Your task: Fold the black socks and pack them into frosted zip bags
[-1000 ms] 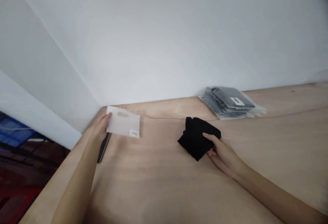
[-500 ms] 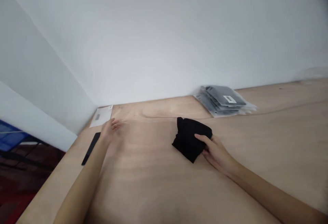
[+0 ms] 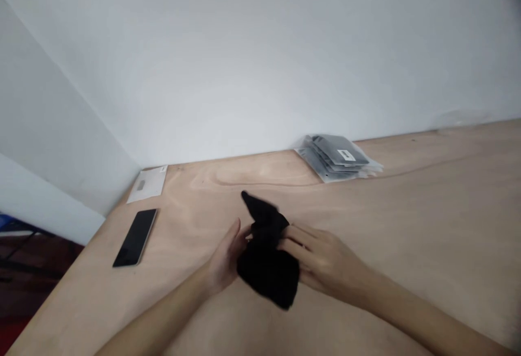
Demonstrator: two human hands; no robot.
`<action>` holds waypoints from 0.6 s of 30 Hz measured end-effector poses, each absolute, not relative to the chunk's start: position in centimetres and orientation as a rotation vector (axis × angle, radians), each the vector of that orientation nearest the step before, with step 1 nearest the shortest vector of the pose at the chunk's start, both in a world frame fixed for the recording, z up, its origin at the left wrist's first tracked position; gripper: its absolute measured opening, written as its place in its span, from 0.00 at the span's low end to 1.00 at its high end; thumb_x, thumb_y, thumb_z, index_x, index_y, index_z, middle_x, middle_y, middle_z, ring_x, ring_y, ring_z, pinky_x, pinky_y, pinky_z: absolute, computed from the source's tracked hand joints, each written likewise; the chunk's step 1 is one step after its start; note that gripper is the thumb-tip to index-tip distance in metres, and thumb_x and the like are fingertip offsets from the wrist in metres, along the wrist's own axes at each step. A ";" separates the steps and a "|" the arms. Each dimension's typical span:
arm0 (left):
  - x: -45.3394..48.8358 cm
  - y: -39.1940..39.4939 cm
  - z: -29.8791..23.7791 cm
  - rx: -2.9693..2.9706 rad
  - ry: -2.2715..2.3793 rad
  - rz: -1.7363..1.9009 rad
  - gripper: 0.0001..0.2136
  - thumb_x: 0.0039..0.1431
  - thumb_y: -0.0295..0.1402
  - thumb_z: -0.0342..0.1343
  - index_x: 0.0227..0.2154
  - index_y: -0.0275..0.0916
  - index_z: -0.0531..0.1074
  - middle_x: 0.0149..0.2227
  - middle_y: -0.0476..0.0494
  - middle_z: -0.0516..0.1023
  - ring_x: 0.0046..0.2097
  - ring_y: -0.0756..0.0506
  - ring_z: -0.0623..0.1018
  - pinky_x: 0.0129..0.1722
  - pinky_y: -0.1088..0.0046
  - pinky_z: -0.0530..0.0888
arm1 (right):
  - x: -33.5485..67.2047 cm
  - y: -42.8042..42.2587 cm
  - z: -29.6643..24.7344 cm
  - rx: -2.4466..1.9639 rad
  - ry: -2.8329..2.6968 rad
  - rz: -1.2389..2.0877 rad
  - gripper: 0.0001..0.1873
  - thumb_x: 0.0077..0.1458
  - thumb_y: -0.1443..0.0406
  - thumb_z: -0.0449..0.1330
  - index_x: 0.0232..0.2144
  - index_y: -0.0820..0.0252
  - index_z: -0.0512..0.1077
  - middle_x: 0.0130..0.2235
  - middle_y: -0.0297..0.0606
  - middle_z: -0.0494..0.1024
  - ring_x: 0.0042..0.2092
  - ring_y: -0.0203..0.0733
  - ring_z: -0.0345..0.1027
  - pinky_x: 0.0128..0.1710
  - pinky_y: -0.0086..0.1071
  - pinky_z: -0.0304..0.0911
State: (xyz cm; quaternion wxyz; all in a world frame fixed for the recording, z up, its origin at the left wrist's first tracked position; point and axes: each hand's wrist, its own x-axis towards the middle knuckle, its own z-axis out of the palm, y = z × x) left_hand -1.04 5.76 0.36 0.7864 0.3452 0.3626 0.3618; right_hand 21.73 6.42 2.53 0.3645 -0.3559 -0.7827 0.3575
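A piece of folded black cloth (image 3: 268, 274) is held up over the table between my two hands, its upper part flopped into a point toward the wall. My right hand (image 3: 321, 258) grips it from the right, fingers curled at the fold. From the left, my left hand (image 3: 226, 258) takes its edge, thumb raised and the fingers partly hidden behind the fabric. What kind of garment or cloth it is, I cannot tell.
Against the wall lies a stack of clear plastic bags (image 3: 337, 155) with dark contents and a white label. On the left are a black phone (image 3: 135, 238) and a flat white packet (image 3: 147, 184). A clear plastic piece (image 3: 462, 119) lies at the far right of the wooden table (image 3: 427, 209).
My left hand has come from beside the white packet to the cloth, uncovering the phone. My right hand has drawn the cloth left and nearer, and the cloth has changed shape.
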 end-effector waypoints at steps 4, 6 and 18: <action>-1.4 4.8 0.6 0.662 0.958 0.783 0.23 0.54 0.46 0.68 0.50 0.40 0.76 0.48 0.38 0.82 0.55 0.35 0.77 0.57 0.60 0.70 | 21.9 4.7 2.9 -0.814 -2.416 0.748 0.21 0.52 0.61 0.68 0.49 0.55 0.76 0.45 0.44 0.79 0.44 0.51 0.73 0.43 0.40 0.68; -1.2 4.2 1.0 0.701 1.010 0.776 0.25 0.54 0.42 0.69 0.53 0.39 0.75 0.51 0.38 0.81 0.57 0.34 0.76 0.58 0.59 0.68 | 21.7 4.1 3.4 -0.904 -2.342 0.830 0.29 0.50 0.58 0.69 0.54 0.55 0.72 0.43 0.42 0.78 0.42 0.48 0.74 0.41 0.39 0.69; -1.3 2.1 4.1 0.935 0.872 0.625 0.32 0.52 0.37 0.72 0.59 0.43 0.70 0.58 0.37 0.77 0.59 0.34 0.75 0.61 0.52 0.67 | 22.7 4.6 5.9 -1.259 -1.770 0.943 0.15 0.59 0.55 0.57 0.39 0.56 0.78 0.37 0.41 0.84 0.38 0.52 0.80 0.36 0.42 0.75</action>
